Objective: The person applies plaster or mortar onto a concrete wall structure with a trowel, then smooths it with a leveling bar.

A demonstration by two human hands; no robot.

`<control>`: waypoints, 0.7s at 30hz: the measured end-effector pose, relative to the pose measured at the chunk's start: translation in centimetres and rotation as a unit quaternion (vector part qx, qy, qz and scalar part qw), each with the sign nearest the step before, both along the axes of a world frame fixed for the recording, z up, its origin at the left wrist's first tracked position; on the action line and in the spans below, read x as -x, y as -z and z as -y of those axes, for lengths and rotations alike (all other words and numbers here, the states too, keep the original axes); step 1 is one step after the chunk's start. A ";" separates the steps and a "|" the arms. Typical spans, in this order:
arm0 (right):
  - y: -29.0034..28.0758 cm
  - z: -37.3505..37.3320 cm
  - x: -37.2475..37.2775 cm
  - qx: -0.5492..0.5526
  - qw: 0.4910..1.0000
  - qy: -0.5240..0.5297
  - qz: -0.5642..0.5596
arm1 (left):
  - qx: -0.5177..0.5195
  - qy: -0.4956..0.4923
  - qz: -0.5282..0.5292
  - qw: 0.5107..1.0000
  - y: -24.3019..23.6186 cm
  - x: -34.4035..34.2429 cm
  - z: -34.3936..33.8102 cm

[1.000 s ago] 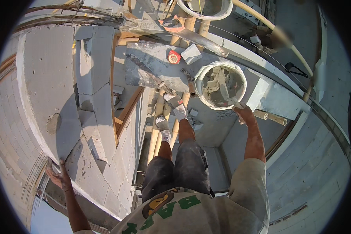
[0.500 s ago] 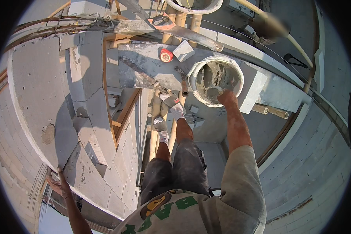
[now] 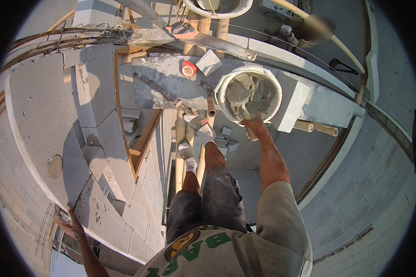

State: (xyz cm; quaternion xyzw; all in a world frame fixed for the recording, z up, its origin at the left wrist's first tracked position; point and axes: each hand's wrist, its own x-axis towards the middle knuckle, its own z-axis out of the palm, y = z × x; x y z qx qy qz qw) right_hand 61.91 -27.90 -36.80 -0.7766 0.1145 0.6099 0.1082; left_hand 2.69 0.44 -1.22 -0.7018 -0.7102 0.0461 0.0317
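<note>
My right hand (image 3: 251, 124) is closed on the handle of a trowel (image 3: 243, 109) at the near rim of a white bucket (image 3: 222, 97) of wet grey mortar (image 3: 259, 90); the trowel's blade is partly sunk in the mortar. My left hand (image 3: 69, 221), fingers apart, rests against the outer edge of a pale block wall (image 3: 41, 120) at lower left. Beyond the bucket's left side, a red tape measure (image 3: 188, 68), a small white block (image 3: 209, 61) and a pipe-like tool (image 3: 211, 106) lie on a dusty grey board (image 3: 162, 69). A larger white block (image 3: 289, 108) adjoins the bucket's right.
My feet are on bamboo poles (image 3: 180, 175) above a drop with rubble below. A handsaw (image 3: 217, 42), a second bucket (image 3: 242, 10) and rebar (image 3: 64, 33) are at the top. A co-worker (image 3: 300, 39) is below, upper right, behind a wire and a slanting pole (image 3: 346, 51).
My right hand and the trowel moved left, from the bucket's right side into it, then back toward its near rim. The surroundings shifted leftward in view. My left hand stays on the wall's edge.
</note>
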 end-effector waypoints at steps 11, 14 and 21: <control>-9.3 3.4 3.7 -0.186 0.964 0.182 0.048 | -0.012 0.007 0.038 0.999 0.6 1.0 0.0; -13.6 4.3 5.2 -0.196 0.967 0.136 0.087 | -0.021 0.013 0.051 0.998 0.3 0.9 0.0; -23.1 2.6 15.7 -0.385 0.907 -0.074 0.152 | -0.055 0.127 0.134 0.981 -1.7 1.9 -0.2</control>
